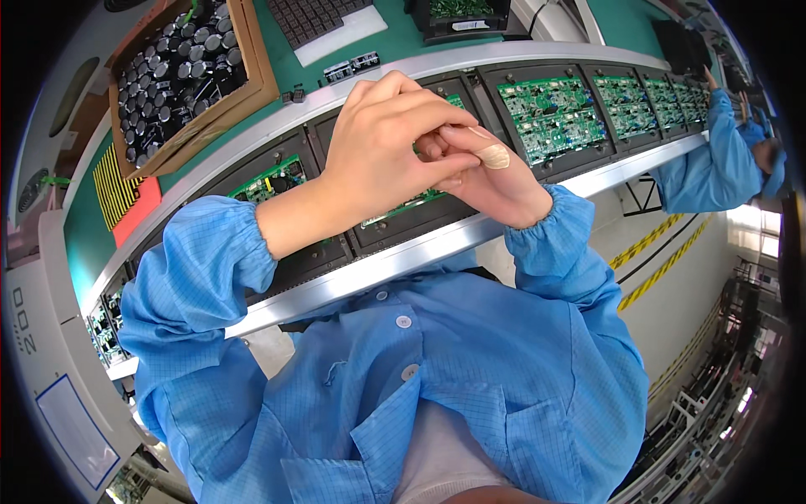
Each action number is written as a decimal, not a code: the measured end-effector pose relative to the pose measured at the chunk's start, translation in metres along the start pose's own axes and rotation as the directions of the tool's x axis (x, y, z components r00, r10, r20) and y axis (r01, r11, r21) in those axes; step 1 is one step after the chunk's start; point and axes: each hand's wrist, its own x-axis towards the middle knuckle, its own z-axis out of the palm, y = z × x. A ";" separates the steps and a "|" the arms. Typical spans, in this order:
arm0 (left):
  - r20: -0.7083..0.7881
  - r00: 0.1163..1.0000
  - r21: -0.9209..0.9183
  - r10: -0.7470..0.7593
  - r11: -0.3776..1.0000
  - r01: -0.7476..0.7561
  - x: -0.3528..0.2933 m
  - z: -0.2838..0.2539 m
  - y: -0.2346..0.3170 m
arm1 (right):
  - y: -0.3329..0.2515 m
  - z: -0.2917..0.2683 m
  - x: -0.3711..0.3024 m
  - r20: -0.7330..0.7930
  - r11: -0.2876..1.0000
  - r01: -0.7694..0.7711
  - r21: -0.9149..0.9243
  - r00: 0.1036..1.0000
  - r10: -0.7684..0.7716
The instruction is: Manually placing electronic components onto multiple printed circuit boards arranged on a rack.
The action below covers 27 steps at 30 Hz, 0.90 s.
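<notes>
Both of my hands meet in front of me over the conveyor line, fingertips touching. My left hand [378,139] is bent over the right, its fingers and thumb closed near the right fingertips. My right hand [491,181] has curled fingers, and a tan adhesive bandage [494,157] is wrapped on one digit. Whatever lies between the fingers, if anything, is hidden. Beneath the hands, a green circuit board in a black carrier tray [369,241] is mostly covered. Left of it sits another circuit board [273,179]; to the right lies a larger populated board [550,119].
A cardboard box [260,50] of black cylindrical capacitors stands at the upper left. Loose capacitors [353,66] lie beyond the metal rail. Farther back are a tray of dark parts [323,21] and a black bin [457,25]. A co-worker in a blue sleeve [714,160] is at right.
</notes>
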 end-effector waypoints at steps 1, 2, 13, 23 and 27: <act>-0.006 1.000 0.000 0.004 1.000 -0.004 0.000 -0.002 0.000 | -0.001 -0.002 0.000 0.039 1.000 0.005 -0.010 0.999 -0.004; 0.001 1.000 -0.005 0.002 1.000 -0.002 0.001 -0.004 0.001 | -0.002 -0.003 0.000 0.077 1.000 0.008 -0.020 0.997 -0.007; -0.012 1.000 -0.013 0.017 1.000 -0.017 -0.003 -0.023 0.020 | 0.002 0.007 -0.001 0.180 0.998 0.068 0.015 0.981 -0.070; -0.034 0.999 -0.031 0.008 0.999 -0.009 -0.007 -0.020 0.022 | 0.002 0.010 -0.003 0.211 0.997 0.044 0.060 0.976 -0.056; -0.028 0.999 -0.027 0.026 0.999 -0.027 -0.009 -0.021 0.021 | 0.004 0.010 -0.003 0.210 0.997 0.028 0.078 0.977 -0.043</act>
